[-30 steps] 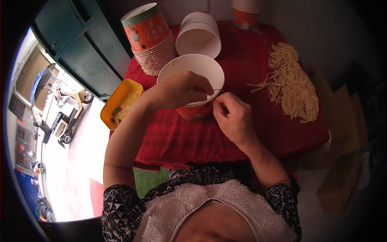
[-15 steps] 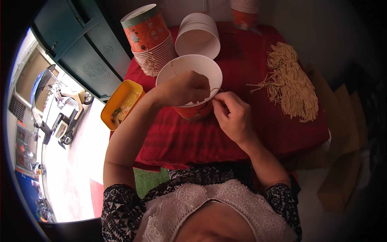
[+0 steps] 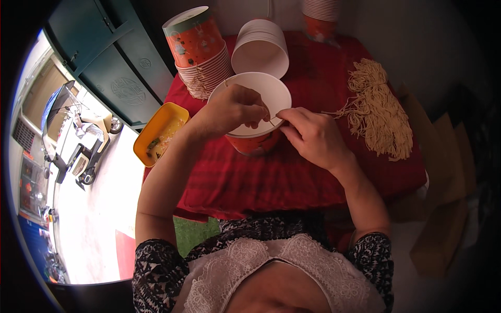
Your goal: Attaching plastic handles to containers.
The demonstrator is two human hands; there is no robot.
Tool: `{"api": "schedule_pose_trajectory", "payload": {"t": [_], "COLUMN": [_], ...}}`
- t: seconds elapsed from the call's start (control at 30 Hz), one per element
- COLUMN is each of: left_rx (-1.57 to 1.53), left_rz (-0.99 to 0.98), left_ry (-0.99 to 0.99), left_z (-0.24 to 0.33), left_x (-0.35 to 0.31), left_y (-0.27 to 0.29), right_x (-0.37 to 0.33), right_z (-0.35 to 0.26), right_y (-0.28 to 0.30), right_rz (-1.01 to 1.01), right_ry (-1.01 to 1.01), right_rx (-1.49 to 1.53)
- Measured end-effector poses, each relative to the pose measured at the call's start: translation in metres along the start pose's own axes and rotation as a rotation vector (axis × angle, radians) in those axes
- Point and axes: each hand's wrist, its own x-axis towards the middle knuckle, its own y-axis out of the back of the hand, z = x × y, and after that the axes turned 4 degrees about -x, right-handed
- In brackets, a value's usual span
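The right hand, its grip pinching the cord, had shifted onto the rim of the bucket on the bench, bringing the cord work inward; the left hand's hold was unclear.

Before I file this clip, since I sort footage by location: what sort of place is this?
Probably a home or shop workspace opening onto the outdoors: a red-covered table holds stacked buckets and a bundle of cord, and a scooter-like vehicle stands outside, past a green door.
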Motion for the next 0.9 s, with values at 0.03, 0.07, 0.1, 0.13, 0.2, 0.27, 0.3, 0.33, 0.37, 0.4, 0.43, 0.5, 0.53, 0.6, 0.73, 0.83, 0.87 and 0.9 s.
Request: {"api": "schedule_pose_trajectory", "payload": {"t": [0.03,0.07,0.1,0.13,0.2,0.27,0.3,0.33,0.37,0.4,0.43,0.5,0.53,0.6,0.73,0.83,0.87,0.9], "left_rx": [-0.021,-0.042,-0.042,-0.103,-0.163,-0.240,-0.239,-0.251,-0.264,-0.262,-0.190,-0.116,0.025,0.167,0.201,0.256,0.252,0.232], "left_rz": [0.006,0.012,0.015,0.021,0.030,0.053,0.055,0.090,0.124,0.123,0.154,0.185,0.246,0.308,0.374,0.389,0.385,0.361], "left_ry": [-0.018,-0.036,-0.037,-0.042,-0.048,0.028,0.028,0.012,-0.004,-0.003,-0.010,-0.017,-0.047,-0.075,-0.042,-0.103,-0.101,-0.056], "left_z": [-0.002,-0.003,-0.004,-0.004,-0.002,0.006,0.006,0.006,0.005,0.004,0.003,-0.003,-0.011,-0.031,-0.060,-0.074,-0.078,-0.081], "left_x": [0.000,0.000,0.000,-0.001,-0.004,-0.008,-0.009,-0.009,-0.009,-0.008,-0.007,-0.002,0.001,0.006,0.012,0.013,0.014,0.017], "left_y": [-0.001,-0.002,-0.004,-0.006,-0.009,-0.011,-0.012,-0.012,-0.012,-0.013,-0.013,-0.015,-0.016,-0.019,-0.030,-0.043,-0.046,-0.050], "right_x": [0.003,0.006,0.009,0.011,0.013,0.015,0.016,0.018,0.019,0.020,0.020,0.020,0.021,0.018,0.006,-0.003,-0.006,-0.009], "right_z": [0.003,0.006,0.008,0.011,0.013,0.015,0.015,0.015,0.015,0.017,0.020,0.029,0.034,0.041,0.050,0.055,0.057,0.061], "right_y": [0.000,0.000,-0.001,-0.002,-0.005,-0.009,-0.011,-0.013,-0.015,-0.019,-0.024,-0.037,-0.045,-0.056,-0.065,-0.070,-0.071,-0.073], "right_rz": [-0.017,-0.034,-0.034,-0.017,0.000,0.045,0.046,0.079,0.113,0.115,0.155,0.198,0.219,0.242,0.116,0.056,0.025,0.022], "right_ry": [0.061,0.123,0.125,0.171,0.219,0.292,0.293,0.356,0.418,0.417,0.468,0.518,0.537,0.557,0.601,0.572,0.546,0.543], "right_rx": [-0.030,-0.059,-0.059,-0.049,-0.039,-0.122,-0.120,-0.166,-0.213,-0.213,-0.256,-0.299,-0.294,-0.287,-0.347,-0.321,-0.300,-0.301]}}
